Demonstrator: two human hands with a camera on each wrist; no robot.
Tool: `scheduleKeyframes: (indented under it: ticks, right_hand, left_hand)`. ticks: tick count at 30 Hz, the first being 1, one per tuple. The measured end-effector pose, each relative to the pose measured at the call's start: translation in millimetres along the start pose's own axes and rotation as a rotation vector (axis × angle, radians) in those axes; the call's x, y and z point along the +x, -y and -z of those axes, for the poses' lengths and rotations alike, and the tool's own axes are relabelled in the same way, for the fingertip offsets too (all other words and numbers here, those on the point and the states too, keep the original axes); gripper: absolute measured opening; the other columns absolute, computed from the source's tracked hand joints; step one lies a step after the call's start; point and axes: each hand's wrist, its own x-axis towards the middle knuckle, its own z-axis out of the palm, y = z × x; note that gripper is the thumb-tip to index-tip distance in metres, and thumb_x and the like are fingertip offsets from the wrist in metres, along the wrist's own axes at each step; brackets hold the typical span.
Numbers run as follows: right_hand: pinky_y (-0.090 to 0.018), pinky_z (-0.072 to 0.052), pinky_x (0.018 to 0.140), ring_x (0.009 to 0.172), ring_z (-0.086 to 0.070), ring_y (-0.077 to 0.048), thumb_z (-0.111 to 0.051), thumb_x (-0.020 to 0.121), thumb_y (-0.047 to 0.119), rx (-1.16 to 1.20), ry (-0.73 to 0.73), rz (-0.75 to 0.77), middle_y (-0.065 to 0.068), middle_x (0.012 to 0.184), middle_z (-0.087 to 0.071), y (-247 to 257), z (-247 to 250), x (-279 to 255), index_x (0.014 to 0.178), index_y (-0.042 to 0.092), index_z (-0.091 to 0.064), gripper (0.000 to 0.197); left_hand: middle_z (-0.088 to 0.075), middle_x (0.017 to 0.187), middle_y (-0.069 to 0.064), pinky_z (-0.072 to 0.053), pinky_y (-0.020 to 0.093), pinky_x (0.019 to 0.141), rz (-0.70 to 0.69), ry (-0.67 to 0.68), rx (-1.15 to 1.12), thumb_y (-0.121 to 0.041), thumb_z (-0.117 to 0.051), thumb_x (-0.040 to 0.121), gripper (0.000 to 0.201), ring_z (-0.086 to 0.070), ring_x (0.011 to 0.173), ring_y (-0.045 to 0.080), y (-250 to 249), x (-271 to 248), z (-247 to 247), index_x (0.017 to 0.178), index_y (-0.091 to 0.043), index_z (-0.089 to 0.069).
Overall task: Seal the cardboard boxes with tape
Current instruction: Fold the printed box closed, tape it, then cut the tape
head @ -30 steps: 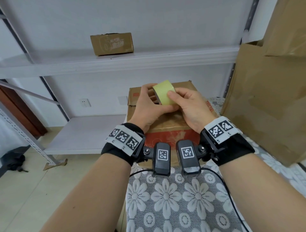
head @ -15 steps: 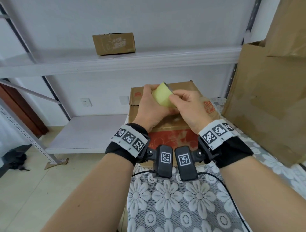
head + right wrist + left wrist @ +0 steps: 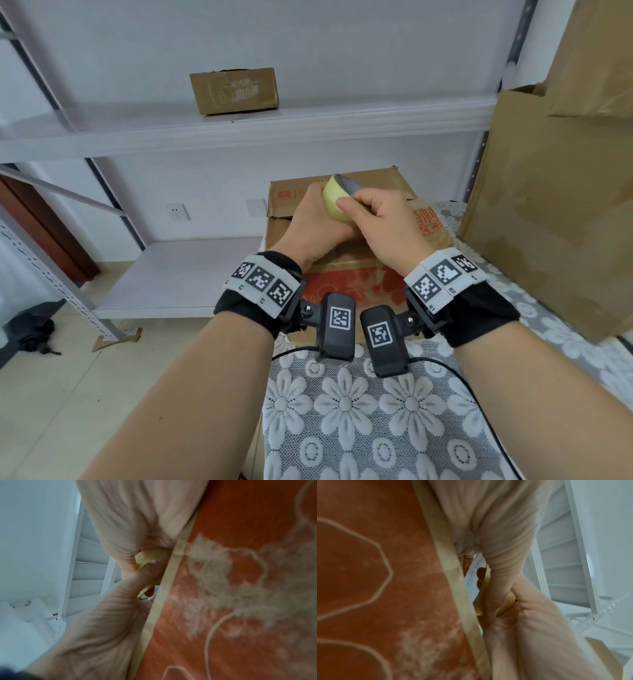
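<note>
Yellow tape roll (image 3: 334, 198) sits between both hands, held up just over the top of the cardboard box (image 3: 346, 274) w/ the red printed front. Left hand (image 3: 313, 228) cups the roll from the left side, fingers curled round its far edge; right hand (image 3: 383, 222) comes in from the right, fingers bent over the roll's near face and thumb tip pressed on the yellow band (looks like picking at the tape's end, but the loose end itself can't be made out). Roll is tilted, its grey inner core showing at the top right. Left wrist view, blurry, shows the roll's pale edge (image 3: 485, 588) wedged between both palms, a fingertip visible through the core, red box print alongside. Right wrist view shows the same pinch from the other side, yellow rim (image 3: 147, 559) peeking out between thumb and palm. Box stands on a white lace floral cloth (image 3: 376, 428), approx. centre of the head view. Big brown cardboard sheets (image 3: 555, 192) lean at the right, touching the cloth. Small cardboard box (image 3: 234, 90) rests on the upper white metal shelf (image 3: 239, 126) behind, well apart from the hands.
</note>
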Motion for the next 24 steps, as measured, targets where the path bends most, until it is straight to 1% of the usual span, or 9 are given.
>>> scheduleKeyframes:
  ticks: [4,7,9,13,15,18,21,23,24]
  right_hand:
    - [-0.024,-0.043,0.068,0.072,-0.054,-0.009,-0.053,0.095,0.013,0.034,0.065,0.017,-0.014,0.079,-0.065,-1.2,3.4,1.6,0.089,0.004,-0.070,0.020]
    - [-0.022,-0.049,0.080,0.087,-0.061,-0.009,-0.050,0.096,0.008,0.068,0.098,0.001,-0.006,0.095,-0.070,1.2,5.8,1.4,0.102,0.008,-0.071,0.021]
    - [-0.020,-0.049,0.081,0.089,-0.062,-0.008,-0.049,0.097,0.007,0.073,0.123,-0.011,-0.005,0.098,-0.070,3.0,6.0,0.5,0.105,0.008,-0.070,0.023]
    - [-0.030,-0.052,0.087,0.098,-0.066,-0.019,-0.052,0.095,0.005,0.126,0.154,-0.048,-0.007,0.103,-0.072,2.9,6.1,-0.2,0.108,0.013,-0.069,0.023]
    - [-0.034,-0.056,0.082,0.094,-0.068,-0.017,-0.058,0.092,0.006,0.128,0.149,-0.060,-0.002,0.100,-0.073,1.4,7.4,0.8,0.106,0.020,-0.070,0.023]
    - [-0.023,-0.053,0.066,0.078,-0.066,-0.008,-0.058,0.091,0.005,0.240,0.100,-0.109,-0.002,0.089,-0.072,2.3,8.2,0.8,0.095,0.020,-0.070,0.019]
    - [-0.023,-0.049,0.060,0.067,-0.059,-0.015,-0.060,0.092,0.015,0.313,0.010,-0.150,-0.009,0.073,-0.065,3.1,8.0,1.0,0.074,0.015,-0.068,0.020]
    - [-0.029,-0.047,0.057,0.063,-0.056,-0.022,-0.063,0.091,0.025,0.336,-0.036,-0.177,-0.016,0.068,-0.059,3.9,7.2,2.3,0.067,0.000,-0.062,0.034]
    - [-0.034,-0.047,0.061,0.066,-0.055,-0.027,-0.064,0.090,0.028,0.358,-0.047,-0.183,-0.021,0.071,-0.057,4.1,6.6,3.1,0.072,-0.010,-0.058,0.042]
  left_hand:
    - [-0.063,0.108,0.004,-0.056,0.033,0.079,0.024,-0.051,-0.041,-0.018,-0.087,0.061,0.072,-0.063,0.096,0.018,3.7,-0.6,2.9,0.118,-0.016,-0.044]
    - [-0.061,0.102,0.000,-0.051,0.024,0.067,0.017,-0.064,-0.061,-0.012,-0.086,0.068,0.066,-0.061,0.088,0.012,4.5,-2.5,3.7,0.118,-0.014,-0.043]
    - [-0.061,0.101,-0.001,-0.049,0.021,0.065,0.015,-0.061,-0.077,-0.011,-0.085,0.068,0.067,-0.061,0.085,0.010,3.6,-3.5,3.6,0.119,-0.013,-0.043]
    - [-0.061,0.101,0.000,-0.051,0.023,0.067,0.010,-0.058,-0.102,-0.008,-0.086,0.067,0.069,-0.061,0.086,0.011,3.7,-4.5,4.4,0.121,-0.014,-0.042]
    - [-0.060,0.101,-0.002,-0.050,0.021,0.065,0.006,-0.061,-0.121,-0.008,-0.087,0.066,0.071,-0.061,0.086,0.011,3.7,-4.8,4.5,0.122,-0.015,-0.043]
    - [-0.059,0.100,-0.004,-0.049,0.014,0.061,-0.004,-0.077,-0.197,-0.007,-0.086,0.070,0.071,-0.060,0.083,0.005,2.2,-7.1,4.4,0.126,-0.014,-0.043]
    - [-0.061,0.108,-0.002,-0.052,0.016,0.069,-0.016,-0.052,-0.296,-0.007,-0.084,0.073,0.074,-0.062,0.089,0.005,-0.3,-10.0,4.6,0.133,-0.016,-0.042]
    - [-0.059,0.116,0.002,-0.053,0.018,0.072,-0.029,-0.003,-0.314,-0.009,-0.083,0.074,0.076,-0.062,0.096,0.009,-1.4,-11.3,4.8,0.136,-0.020,-0.041]
    - [-0.058,0.120,0.003,-0.053,0.019,0.075,-0.039,0.022,-0.315,-0.010,-0.083,0.074,0.076,-0.061,0.099,0.011,-1.8,-11.7,5.0,0.136,-0.022,-0.040]
